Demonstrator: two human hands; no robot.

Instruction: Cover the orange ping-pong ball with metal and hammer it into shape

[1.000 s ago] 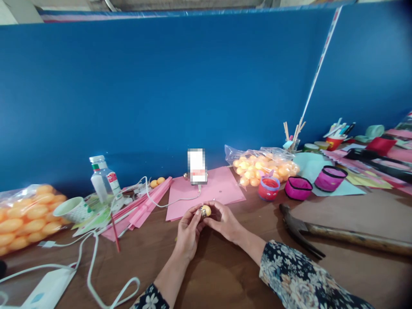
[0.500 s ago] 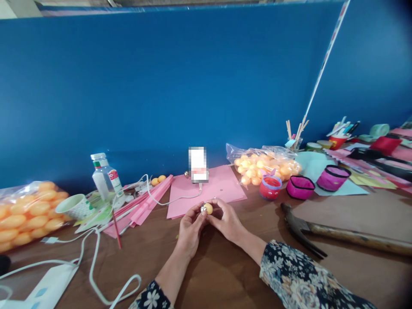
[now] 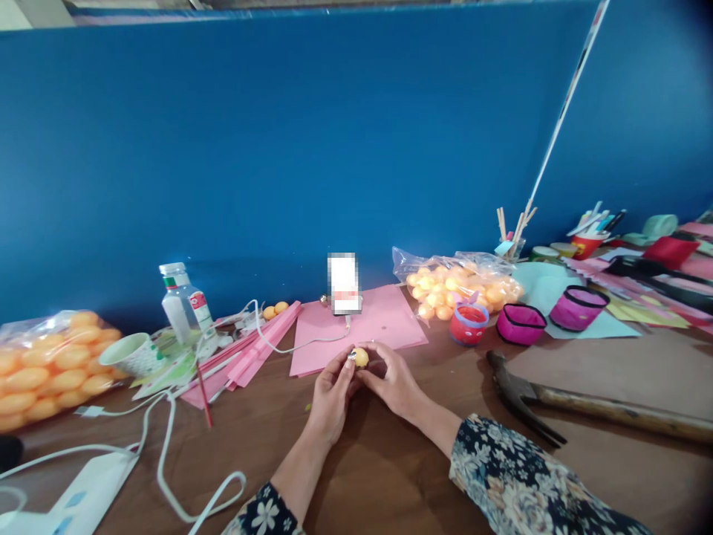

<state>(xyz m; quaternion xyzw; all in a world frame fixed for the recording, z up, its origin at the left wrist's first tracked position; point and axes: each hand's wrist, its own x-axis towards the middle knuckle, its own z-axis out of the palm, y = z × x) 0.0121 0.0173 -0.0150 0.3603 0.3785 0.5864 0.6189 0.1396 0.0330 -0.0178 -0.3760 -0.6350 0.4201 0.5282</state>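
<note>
Between my two hands, above the brown table (image 3: 390, 461), is a small yellow ball (image 3: 362, 358) with a shiny silver piece (image 3: 352, 355) on its left side. My left hand (image 3: 333, 386) pinches it on the silver side, thumb in front. My right hand (image 3: 394, 379) curls round the ball's right side with thumb and fingers closed on it. The fingertips behind the ball are partly hidden. Just beyond the hands lie pink paper sheets (image 3: 312, 349), with a blurred-out white upright object (image 3: 344, 282) at their back edge.
A hammer (image 3: 512, 394) lies at right. Bags of orange balls (image 3: 440, 290) stand at the back and far left. Also around are a glass bottle (image 3: 186, 305), a paper cup (image 3: 129, 355), a white cable (image 3: 161, 475), a red pot (image 3: 468, 325) and magenta fabric pots (image 3: 521, 325).
The ball and silver piece have turned slightly in my fingers, showing less of the silver. Both hands stay in nearly the same place.
</note>
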